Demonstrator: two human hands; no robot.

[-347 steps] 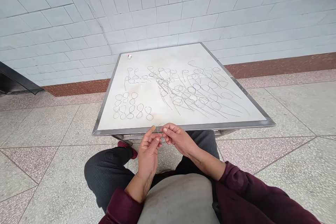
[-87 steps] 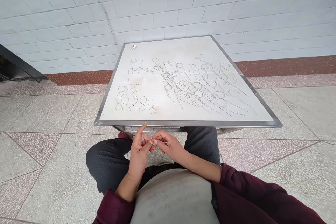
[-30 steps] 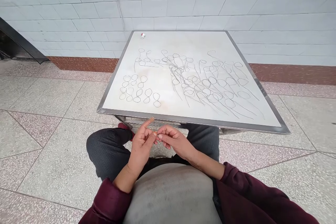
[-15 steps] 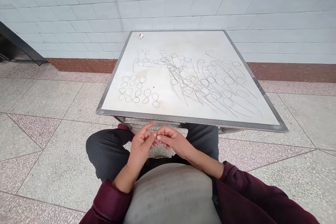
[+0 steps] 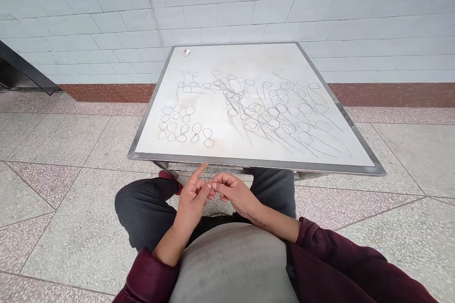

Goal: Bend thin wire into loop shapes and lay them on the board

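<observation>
Just in front of the table's near edge, my left hand and my right hand meet with thumbs and fingertips pinched together. Between them is a thin wire, of which only faint bits show; the fingers hide the rest. My left index finger points up, away from the pinch. On the table, several figure-eight wire pieces lie in loose rows at the left. A tangled spread of wires with a single loop and a long tail covers the middle and right.
The white tabletop has a grey metal rim. A small red and white object sits at its far left corner. Behind stands a white tiled wall. My legs are at the table's near side.
My hands stay pinched together at nearly the same place. My left index finger has straightened and lifted a little. The whole view has shifted slightly.
</observation>
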